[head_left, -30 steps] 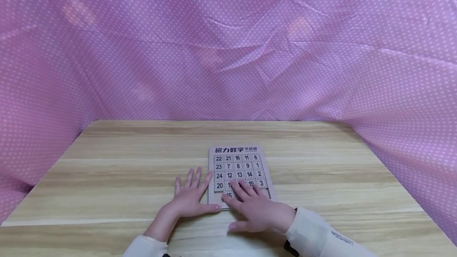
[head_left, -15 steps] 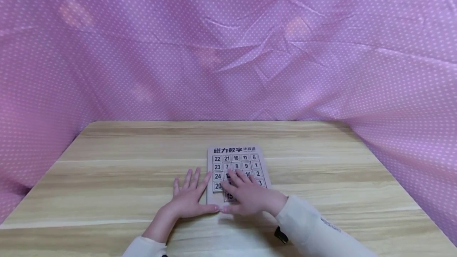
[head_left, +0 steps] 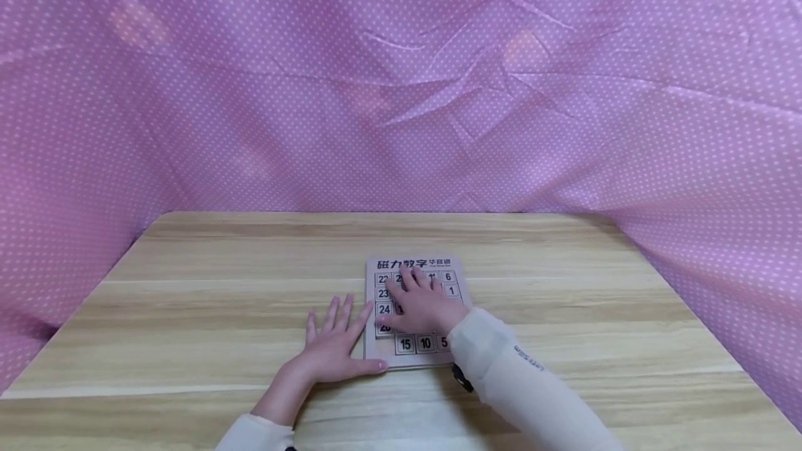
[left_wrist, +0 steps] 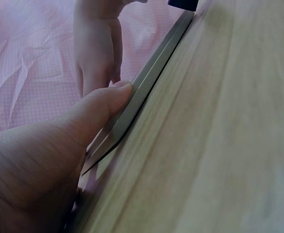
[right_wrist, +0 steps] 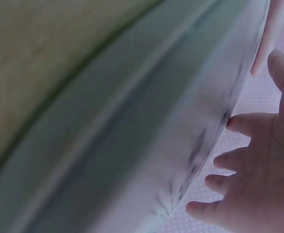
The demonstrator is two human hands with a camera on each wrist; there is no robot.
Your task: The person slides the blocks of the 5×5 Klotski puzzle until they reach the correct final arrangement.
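Note:
A light number board [head_left: 371, 353] with square numbered tiles lies on the table. Its bottom row shows the tiles 15 [head_left: 405, 344], 10 and 5, with a gap at the left end. The left hand [head_left: 332, 353] lies spread at the board's left side, its thumb at the lower left corner; in the left wrist view that thumb [left_wrist: 103, 104] touches the board's edge [left_wrist: 147, 87]. Over the upper and middle tiles is the right hand [head_left: 420, 305], fingers spread, covering several of them. The right wrist view shows its fingers [right_wrist: 239, 160] fairly straight beside the board's face.
The wooden table [head_left: 207, 284] extends around the board on all sides. Behind it and at both sides hangs a pink dotted cloth [head_left: 401, 89]. A dark band [head_left: 462, 377] sits at the right wrist, below the pale sleeve [head_left: 526, 381].
The right hand has moved up and left across the board, from the lower tiles to the upper ones, uncovering 15, 10 and 5. The left hand has stayed in place.

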